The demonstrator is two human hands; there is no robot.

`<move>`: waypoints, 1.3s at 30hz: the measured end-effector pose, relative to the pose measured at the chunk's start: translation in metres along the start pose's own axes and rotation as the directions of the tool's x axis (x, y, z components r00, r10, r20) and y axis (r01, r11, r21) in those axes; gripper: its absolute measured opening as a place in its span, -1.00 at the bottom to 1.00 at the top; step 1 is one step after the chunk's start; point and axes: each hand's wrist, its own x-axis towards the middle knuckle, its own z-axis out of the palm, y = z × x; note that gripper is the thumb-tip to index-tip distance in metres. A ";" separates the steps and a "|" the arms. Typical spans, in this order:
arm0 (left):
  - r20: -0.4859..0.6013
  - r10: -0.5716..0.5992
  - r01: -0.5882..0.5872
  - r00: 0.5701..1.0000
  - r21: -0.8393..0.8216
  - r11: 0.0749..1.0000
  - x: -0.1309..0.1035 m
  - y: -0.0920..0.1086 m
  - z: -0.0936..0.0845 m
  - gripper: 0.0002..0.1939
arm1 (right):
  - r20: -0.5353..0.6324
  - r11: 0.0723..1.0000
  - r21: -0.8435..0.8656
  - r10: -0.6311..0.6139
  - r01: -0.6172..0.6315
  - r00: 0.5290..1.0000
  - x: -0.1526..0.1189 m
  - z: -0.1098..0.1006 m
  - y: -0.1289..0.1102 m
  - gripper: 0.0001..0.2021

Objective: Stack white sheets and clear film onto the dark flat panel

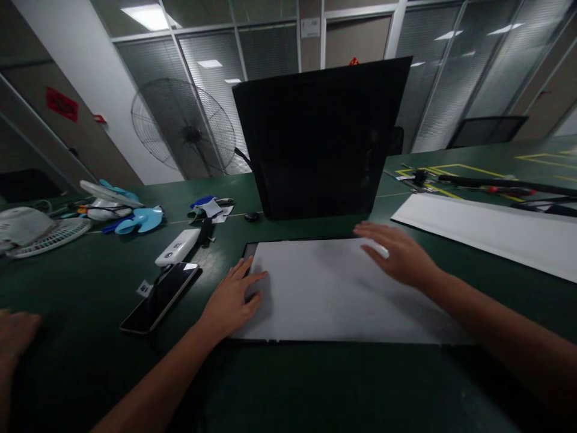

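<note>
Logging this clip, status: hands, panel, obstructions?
Left hand open, left end of white panel. Right hand over it, holding small white object. Phone left of panel, off it.

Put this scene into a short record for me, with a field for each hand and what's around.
Left hand: spread at white sheet's left edge
Right hand: at sheet's far right, holding small white object
Beyond sheet: upright black panel
Left side: phone, white device, another person's hand
Right side: long white panel
Surface: green table
</note>
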 end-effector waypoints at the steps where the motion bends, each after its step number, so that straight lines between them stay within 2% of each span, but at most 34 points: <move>1: -0.033 -0.020 0.021 0.999 0.019 1.000 -0.001 -0.001 0.000 -0.52 | -0.039 0.994 -0.040 0.096 -0.097 0.995 0.000 0.000 0.032 -0.50; 3: -0.088 -0.063 0.067 0.994 0.049 0.997 -0.001 -0.003 0.002 -0.51 | -0.101 0.961 -0.085 0.253 -0.262 0.962 -0.009 -0.003 0.092 -0.44; 5: -0.115 -0.097 0.104 0.989 0.063 0.993 -0.001 -0.006 0.005 -0.45 | -0.128 0.900 -0.113 0.407 -0.420 0.905 -0.024 -0.006 0.141 -0.38; 8: -0.114 -0.113 0.118 0.987 0.041 0.992 -0.001 -0.009 0.007 -0.37 | -0.045 0.751 -0.122 0.649 -0.649 0.759 -0.047 -0.009 0.189 -0.36; 10: -0.100 -0.104 0.104 0.990 -0.002 0.995 0.000 -0.011 0.007 -0.33 | 0.006 0.686 -0.141 0.722 -0.714 0.692 -0.055 -0.007 0.203 -0.38; 13: -0.065 -0.061 0.058 0.996 -0.049 0.997 0.000 -0.013 0.008 -0.31 | -0.001 0.692 -0.187 0.709 -0.697 0.705 -0.056 -0.003 0.204 -0.42; 17: -0.010 -0.033 0.033 0.999 -0.022 0.999 0.000 -0.014 0.013 -0.27 | -0.050 0.665 -0.278 0.711 -0.693 0.702 -0.051 -0.005 0.190 -0.54; 21: 0.001 -0.042 0.042 0.999 0.013 0.999 -0.001 -0.013 0.016 -0.24 | -0.070 0.634 -0.357 0.715 -0.686 0.696 -0.040 -0.021 0.162 -0.61; 24: -0.002 -0.038 0.038 0.999 0.016 0.999 -0.001 -0.011 0.016 -0.25 | -0.022 0.676 -0.399 0.668 -0.619 0.744 -0.024 -0.029 0.120 -0.66; 26: -0.002 -0.038 0.038 0.999 0.015 0.999 -0.002 -0.009 0.016 -0.24 | 0.028 0.735 -0.405 0.604 -0.544 0.796 -0.012 -0.027 0.076 -0.67; 28: -0.001 -0.045 0.045 0.999 0.010 0.999 -0.002 -0.008 0.016 -0.23 | 0.101 0.819 -0.379 0.500 -0.432 0.860 -0.004 -0.018 0.024 -0.69; 30: -0.013 -0.051 0.051 0.999 -0.015 0.999 -0.002 -0.006 0.017 -0.21 | 0.208 0.915 -0.299 0.338 -0.269 0.918 -0.003 -0.005 -0.033 -0.74; 32: -0.044 -0.047 0.044 0.998 -0.068 0.997 -0.003 -0.006 0.019 -0.22 | 0.297 0.981 -0.177 0.130 -0.079 0.946 -0.009 0.006 -0.084 -0.74; 33: -0.062 -0.043 0.037 0.997 -0.100 0.994 -0.003 -0.007 0.020 -0.23 | 0.328 0.994 -0.096 -0.009 0.043 0.945 -0.013 0.010 -0.105 -0.70; 35: -0.085 -0.042 0.028 0.995 -0.158 0.987 -0.004 -0.008 0.022 -0.23 | 0.360 0.977 0.042 -0.208 0.207 0.909 -0.021 0.014 -0.135 -0.57; 37: -0.082 -0.045 0.028 0.996 -0.197 0.980 -0.004 -0.009 0.022 -0.18 | 0.391 0.949 0.153 -0.314 0.275 0.865 -0.027 0.012 -0.150 -0.42; 39: -0.068 -0.053 0.034 0.996 -0.249 0.968 -0.005 -0.010 0.021 -0.14 | 0.426 0.932 0.238 -0.354 0.275 0.833 -0.029 0.008 -0.154 -0.31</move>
